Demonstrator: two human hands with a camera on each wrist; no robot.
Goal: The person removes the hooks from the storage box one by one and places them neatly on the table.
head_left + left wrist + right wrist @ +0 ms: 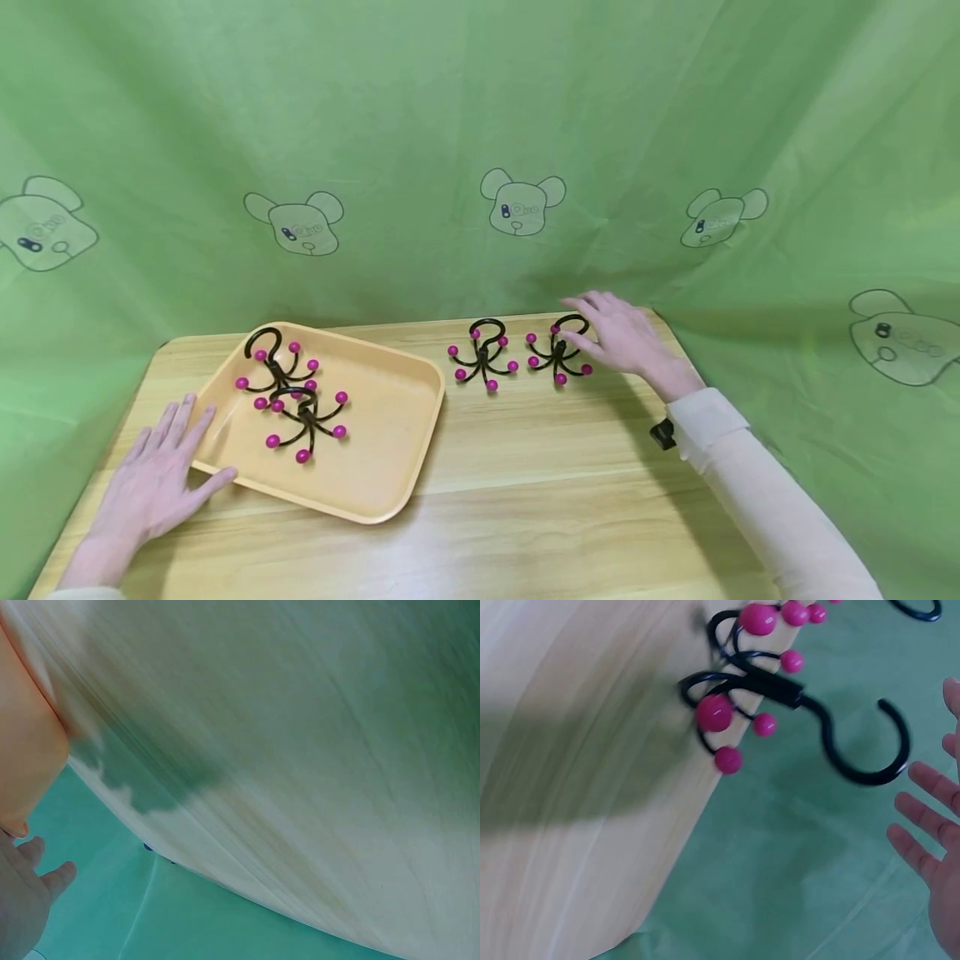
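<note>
Two black hanging hooks with pink ball tips lie on the wooden table: the right-hand hook [559, 350] and, just left of it, another hook [482, 356]. My right hand [618, 337] hovers at the right-hand hook, fingers spread and relaxed; in the right wrist view, its fingertips stand beside the curved top of that hook [776, 686]. Two more such hooks lie in the orange tray, a rear one [274, 371] overlapped by a front one [306, 412]. My left hand [153, 483] lies at the left corner of the tray [375, 433], fingers straight and spread, thumb at the rim.
A green curtain [420, 150] printed with bear heads hangs behind and on both sides of the table [540, 517]. The back edge of the table runs close behind the hooks. A small black item [663, 434] shows at my right wrist.
</note>
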